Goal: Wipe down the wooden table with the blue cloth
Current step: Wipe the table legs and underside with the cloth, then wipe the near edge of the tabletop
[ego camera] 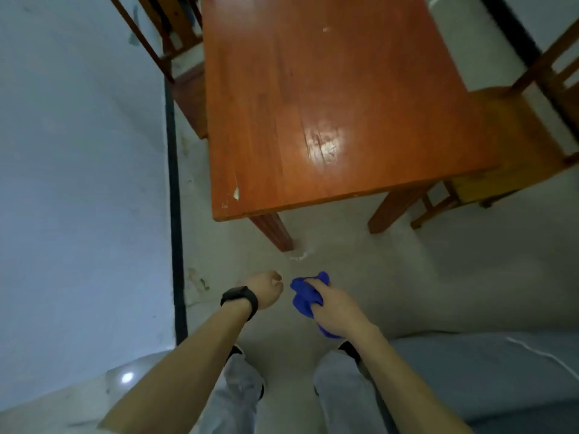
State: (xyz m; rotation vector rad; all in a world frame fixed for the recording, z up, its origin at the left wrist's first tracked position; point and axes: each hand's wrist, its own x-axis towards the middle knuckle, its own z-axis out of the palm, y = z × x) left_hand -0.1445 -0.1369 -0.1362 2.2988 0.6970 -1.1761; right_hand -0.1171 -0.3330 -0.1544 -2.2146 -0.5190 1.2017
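The left hand (265, 288), with a black wristband (239, 300) just behind it, is held out in front of the body with its fingers curled in toward the palm, and nothing shows in it. Just to its right, apart from it, the blue cloth (303, 297) is bunched into a wad. The right hand (336, 310) grips it from above, fingers wrapped round the bundle, so that folds stick out ahead of the knuckles and a tail pokes out under the wrist. Both hands hover over bare floor (344, 252), and neither hand nor cloth touches the wooden table (313, 89). The table lies ahead of the hands and well apart from them. Its near short edge crosses in front of both, and its long axis runs straight away from the person. The near left corner sits roughly ahead of the left hand, while most of the top stretches ahead and to the right of the cloth hand. That makes the right hand the one better placed to reach forward and lay the cloth on the near end. A pale fleck (236, 193) marks the top by that corner. One chair (185, 57) stands off the table's far left side, and another chair (517, 130) is tucked at its right.
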